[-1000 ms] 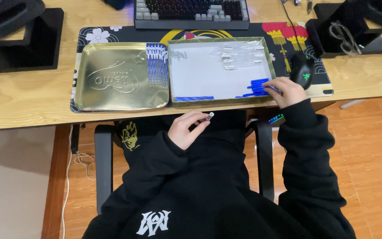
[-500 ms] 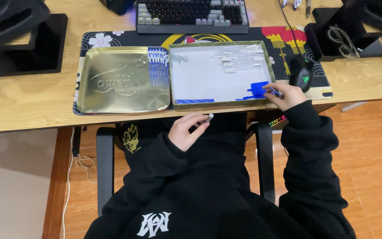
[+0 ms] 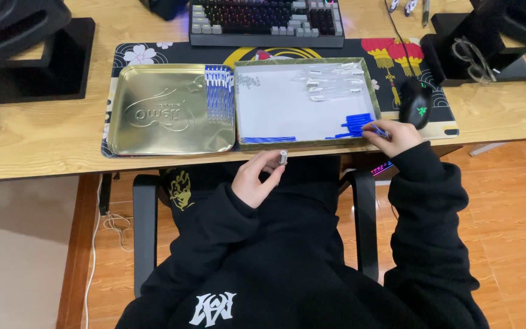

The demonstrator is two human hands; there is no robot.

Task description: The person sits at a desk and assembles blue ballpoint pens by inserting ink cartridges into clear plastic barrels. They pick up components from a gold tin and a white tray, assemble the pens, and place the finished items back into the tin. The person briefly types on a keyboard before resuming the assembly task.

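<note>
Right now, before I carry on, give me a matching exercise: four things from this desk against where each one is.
Things:
1. blue pen parts
2. clear caps
3. small grey piece
4. mouse

Places:
A. in the left hand
B. far right of the white tray
C. near right corner of the tray, at the right hand
D. on the mat, right of the tray

Pairs: 1-C, 2-B, 3-A, 4-D

This looks like a home computer corner. A wooden desk (image 3: 38, 140) runs across the top of the frame, with a backlit keyboard (image 3: 266, 21) at top centre, a black mouse (image 3: 415, 100) to its right, and a patterned desk mat (image 3: 153, 52) beneath. Dark speakers (image 3: 16, 27) sit upper left; tiled floor (image 3: 512, 201) shows lower right.
</note>
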